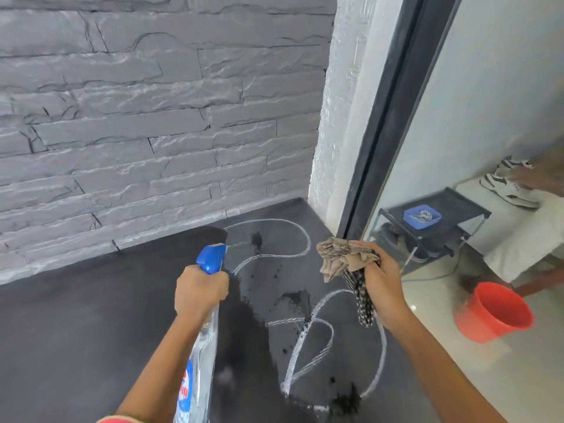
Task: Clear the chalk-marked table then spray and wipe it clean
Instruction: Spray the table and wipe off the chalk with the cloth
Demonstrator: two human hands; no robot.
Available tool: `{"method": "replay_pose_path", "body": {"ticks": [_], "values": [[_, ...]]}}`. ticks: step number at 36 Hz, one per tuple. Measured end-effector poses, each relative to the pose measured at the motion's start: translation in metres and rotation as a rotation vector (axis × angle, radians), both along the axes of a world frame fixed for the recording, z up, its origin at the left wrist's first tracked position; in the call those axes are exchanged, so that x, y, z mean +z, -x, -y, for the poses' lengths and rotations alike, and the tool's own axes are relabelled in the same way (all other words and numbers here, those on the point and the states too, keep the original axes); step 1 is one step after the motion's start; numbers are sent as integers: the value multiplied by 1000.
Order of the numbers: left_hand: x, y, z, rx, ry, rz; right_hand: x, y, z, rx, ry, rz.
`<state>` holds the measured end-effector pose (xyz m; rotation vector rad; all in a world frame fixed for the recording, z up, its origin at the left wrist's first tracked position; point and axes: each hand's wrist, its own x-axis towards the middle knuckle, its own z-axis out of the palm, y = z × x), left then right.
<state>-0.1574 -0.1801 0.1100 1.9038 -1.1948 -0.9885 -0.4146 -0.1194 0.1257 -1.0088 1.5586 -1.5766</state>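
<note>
Chalk loops cross the dark table in front of us, already spotted with wet patches, so we judge the spraying step is in hand. Our left hand grips the spray bottle, nozzle aimed at the far loop; our right hand clutches the bunched cloth above the marks. Next we must press the cloth flat and wipe.
</note>
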Motion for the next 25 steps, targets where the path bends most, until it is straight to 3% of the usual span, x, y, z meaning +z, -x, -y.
{"method": "replay_pose_path", "body": {"ticks": [12, 15, 17, 20, 22, 25], "values": [[14, -19, 33, 27, 266, -280, -52, -41, 56, 87, -183, -146], [14, -23, 42, 34, 344, -304, -84, -68, 70, 278, -264, -327], [14, -26, 49, 49, 387, -311, -103, -85, 76, 532, -321, -451], [12, -33, 58, 80, 429, -281, -132, -110, 81, 935, -442, -830], [8, -40, 66, 90, 452, -245, -147, -119, 81, 980, -407, -1093], [5, -47, 81, 115, 488, -214, -168, -120, 99, 900, -343, -1257]]}}
